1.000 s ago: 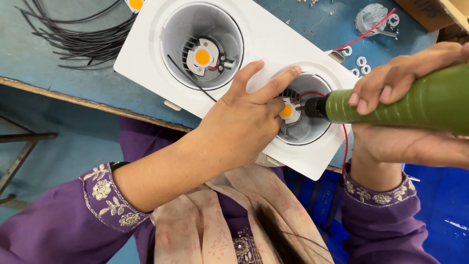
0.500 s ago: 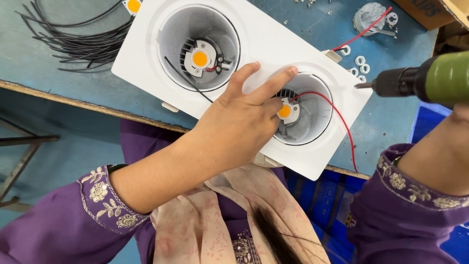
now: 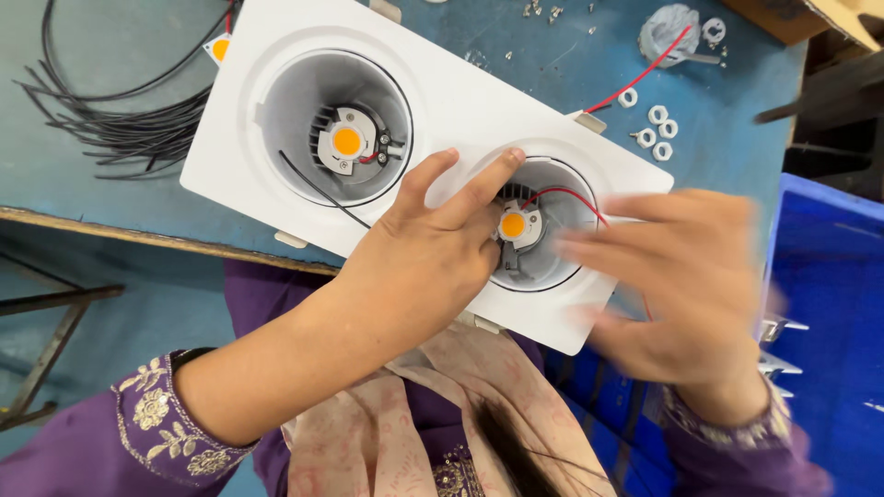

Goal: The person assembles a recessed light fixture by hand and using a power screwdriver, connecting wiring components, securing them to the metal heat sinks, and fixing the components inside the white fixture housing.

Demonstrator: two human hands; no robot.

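Blue-painted desk (image 3: 110, 55) fills the upper frame, its wooden front edge running from nine o'clock toward the centre, with grey floor and a dark metal frame (image 3: 55, 304) below at eight o'clock. We see a white twin downlight housing (image 3: 460, 101) lying slantwise across the desk, its lower corner overhanging the edge. Our left hand (image 3: 424, 267) rests flat on the housing at the centre, fingers (image 3: 479, 189) spread and loose, two of them reaching the rim of the right-hand well, where an orange lamp chip (image 3: 513, 224) sits with a red wire (image 3: 562, 195) looping over it. Our right hand (image 3: 691, 285), blurred, hovers at three o'clock just beside that well, fingers released and grasping nothing. A second orange chip (image 3: 347, 141) sits in the left well at eleven o'clock. Black wires (image 3: 120, 129) fan out at ten o'clock; white washers (image 3: 656, 129) lie at one o'clock. A blue bin (image 3: 829, 304) stands at four o'clock, a brown cardboard corner (image 3: 801, 18) at one o'clock.
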